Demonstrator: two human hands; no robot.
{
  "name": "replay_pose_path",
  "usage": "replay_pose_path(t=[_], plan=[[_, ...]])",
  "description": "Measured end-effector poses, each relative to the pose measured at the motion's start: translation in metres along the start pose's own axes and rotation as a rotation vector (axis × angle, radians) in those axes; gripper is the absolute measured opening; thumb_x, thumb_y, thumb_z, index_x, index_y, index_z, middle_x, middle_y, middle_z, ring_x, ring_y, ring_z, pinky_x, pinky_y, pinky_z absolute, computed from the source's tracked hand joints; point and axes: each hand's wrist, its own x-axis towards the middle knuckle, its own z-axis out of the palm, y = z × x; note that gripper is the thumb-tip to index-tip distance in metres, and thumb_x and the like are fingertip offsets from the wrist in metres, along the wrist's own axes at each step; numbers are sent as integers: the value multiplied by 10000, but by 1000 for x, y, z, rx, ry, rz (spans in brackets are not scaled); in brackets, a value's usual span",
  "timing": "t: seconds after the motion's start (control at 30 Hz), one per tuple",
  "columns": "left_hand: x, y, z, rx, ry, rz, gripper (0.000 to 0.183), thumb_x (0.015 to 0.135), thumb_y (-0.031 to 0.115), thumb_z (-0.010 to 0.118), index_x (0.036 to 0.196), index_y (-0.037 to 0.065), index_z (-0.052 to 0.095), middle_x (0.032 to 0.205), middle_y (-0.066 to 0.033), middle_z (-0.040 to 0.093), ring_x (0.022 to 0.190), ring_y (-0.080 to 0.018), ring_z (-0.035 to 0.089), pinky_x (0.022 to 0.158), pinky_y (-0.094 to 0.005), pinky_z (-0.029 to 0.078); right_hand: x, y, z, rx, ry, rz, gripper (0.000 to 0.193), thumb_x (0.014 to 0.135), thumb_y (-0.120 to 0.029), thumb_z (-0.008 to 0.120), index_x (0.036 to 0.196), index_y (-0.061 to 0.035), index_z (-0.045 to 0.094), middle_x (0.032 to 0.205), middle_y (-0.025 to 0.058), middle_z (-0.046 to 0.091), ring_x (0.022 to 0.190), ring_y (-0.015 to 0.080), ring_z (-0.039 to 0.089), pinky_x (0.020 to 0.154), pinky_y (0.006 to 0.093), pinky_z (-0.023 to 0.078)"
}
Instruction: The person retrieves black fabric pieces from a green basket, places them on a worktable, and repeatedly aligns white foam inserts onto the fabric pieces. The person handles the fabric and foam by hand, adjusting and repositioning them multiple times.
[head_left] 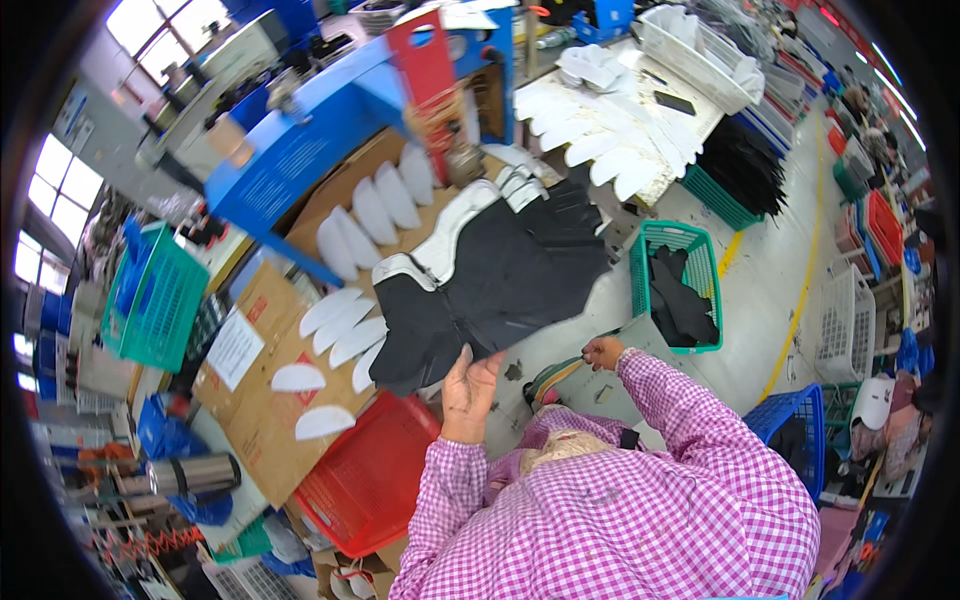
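Observation:
My left hand grips the lower edge of a black sheet piece with its fingers and thumb. The piece is wide and has curved outlines. White curved strips run along its far edge, and more black pieces with white ends overlap at its right. It lies partly over the cardboard-covered table. Close to my lap, to the right, my right hand is apart from the black piece with its fingers curled together; what it holds, if anything, cannot be made out. Several white half-oval pieces lie in rows left of the black piece.
A blue machine frame with a red upright plate stands over the table. Green basket with black pieces stands at right; red crate sits lower left. White pieces cover another table. Nearby stand a teal basket and blue basket.

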Motion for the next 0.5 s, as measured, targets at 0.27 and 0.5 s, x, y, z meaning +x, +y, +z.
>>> replay_pose_path(t=[0.27, 0.5], plan=[[116, -66, -25, 195, 279, -339, 568, 932, 430, 509, 1228, -53, 469, 1310, -207, 493, 1215, -332, 469, 1036, -471, 383, 10, 63, -36, 57, 105, 147, 241, 853, -205, 602, 1041, -68, 665, 869, 91, 704, 708, 176, 693, 677, 340, 555], [101, -40, -8, 693, 226, -665, 462, 942, 394, 524, 1147, -21, 518, 1044, -192, 637, 890, -316, 645, 748, -430, 554, 4, 109, -17, -172, -36, 354, 324, 876, -214, 591, 1166, -72, 615, 990, 57, 704, 790, 185, 690, 721, 347, 548]])
